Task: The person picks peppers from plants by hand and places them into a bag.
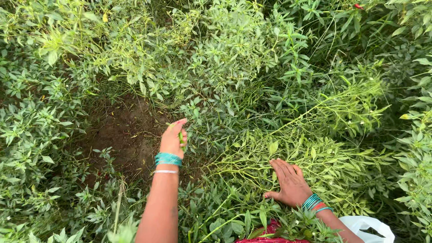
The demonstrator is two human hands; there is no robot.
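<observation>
I look down into dense green chilli plants. My left hand (172, 139) is raised over a patch of bare soil and is closed around a few slim green chillies (181, 137). Teal bangles and a thin white band circle that wrist. My right hand (289, 182) lies flat with fingers spread on a bent-over branch full of thin green chillies (315, 157), pressing it down. Teal and red bangles sit on the right wrist.
Bare brown soil (123, 135) shows between the plants at centre left. A white plastic bag (366, 227) hangs at the lower right beside my right arm. Red cloth (270, 234) shows at the bottom edge. A red chilli (358, 6) hangs at the top right.
</observation>
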